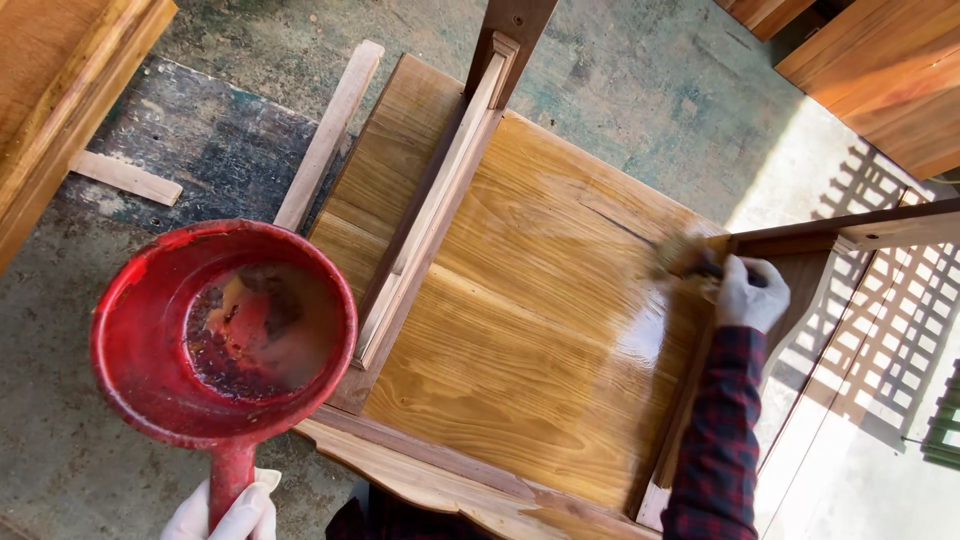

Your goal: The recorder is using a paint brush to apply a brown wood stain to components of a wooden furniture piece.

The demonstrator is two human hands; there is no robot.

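My left hand [225, 515], in a white glove, grips the handle of a red scoop-shaped pot [140, 340] at the lower left. A brownish, glossy liquid lies in its bottom. My right hand [750, 295], also gloved, with a dark plaid sleeve, holds a paintbrush [685, 258] whose bristles press on the far right part of a wooden panel [530, 350]. The panel belongs to an upturned piece of wooden furniture and shines wet and golden. A pale wooden rail [430, 215] crosses it on the left.
The furniture's legs [860, 232] stick out at the right and top. A loose wooden slat [330, 130] and a small offcut [125, 177] lie on the stained concrete floor [650, 90]. More wooden pieces stand at the top left [60, 90] and top right [890, 70].
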